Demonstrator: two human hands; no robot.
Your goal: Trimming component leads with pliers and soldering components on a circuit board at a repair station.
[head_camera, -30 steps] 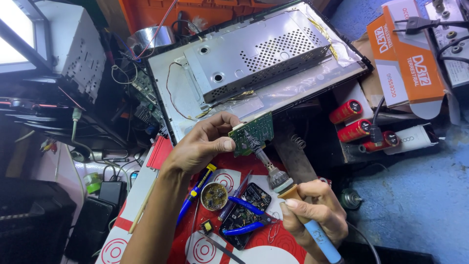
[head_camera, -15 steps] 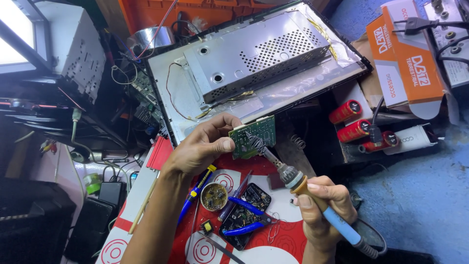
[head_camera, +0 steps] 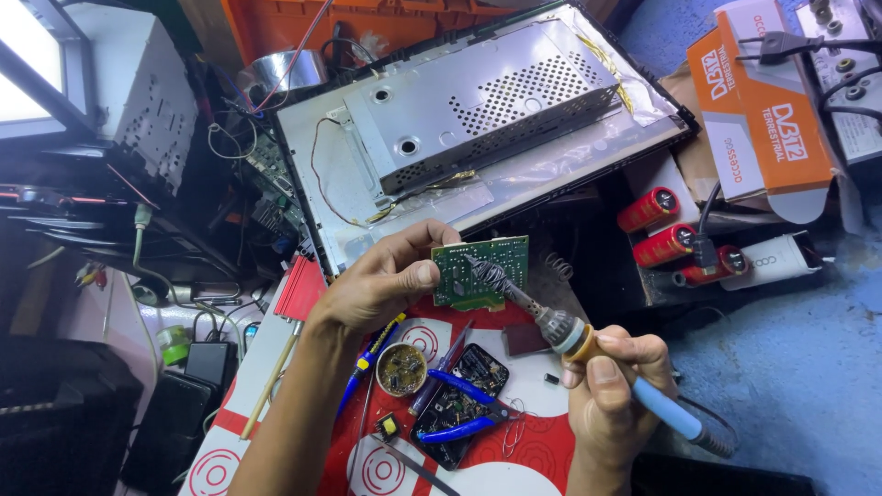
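Note:
My left hand (head_camera: 386,280) pinches a small green circuit board (head_camera: 482,271) by its left edge and holds it up over the bench. In my right hand (head_camera: 611,386) is a soldering iron (head_camera: 588,349) with a blue handle, gripped like a pen. Its dark, crusted tip rests on the middle of the board's green face. Below the hands lie blue-handled pliers (head_camera: 464,409) on a dark circuit board (head_camera: 455,395), next to a small round tin (head_camera: 401,369).
A large flat panel with a perforated metal cover (head_camera: 478,110) lies behind the hands. Red cylindrical capacitors (head_camera: 666,234) and an orange and white box (head_camera: 758,119) sit at the right. A red and white patterned mat (head_camera: 386,464) covers the bench. Cables and dark equipment crowd the left.
My right hand has brought the soldering iron up and to the left, so its tip now sits on the board. My left hand has kept the board almost still.

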